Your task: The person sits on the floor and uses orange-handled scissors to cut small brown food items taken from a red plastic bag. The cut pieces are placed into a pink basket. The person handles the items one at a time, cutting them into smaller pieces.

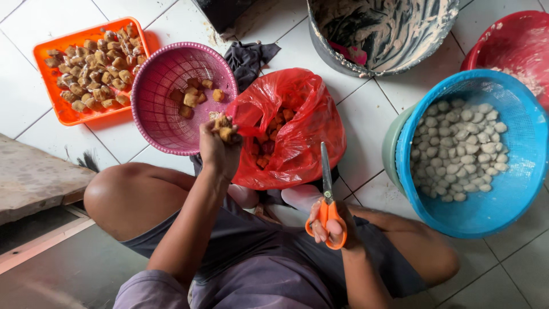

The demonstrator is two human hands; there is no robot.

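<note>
You are sitting on a white tiled floor (366,131) with your knees spread, looking down at both hands. Your left hand (219,150) is raised in front of you with its fingers curled shut around a small brown fried piece (223,129), which pokes out above the fingertips. That hand sits right between the near rim of a pink basket (166,123) on its left and the open mouth of a red plastic bag (303,123) on its right, touching or nearly touching the bag's edge. The pink basket holds only a few brown pieces, while the bag holds many more of them. Your right hand (331,229) is lower and nearer to your body, fingers closed through the orange handles of a pair of scissors (326,197). The blades are shut, and their long axis runs almost straight away from you, tips aimed at the near side of the red bag. The held piece lies up and to the left of the scissor tips, well apart from them, so the left hand is the one near both the basket and the bag. At far left an orange tray (54,106) is packed with brown pieces. At right a blue basket (514,171) holds pale round balls, with a grey tub (343,57) smeared with batter and a red basin (514,40) beyond it.
</note>
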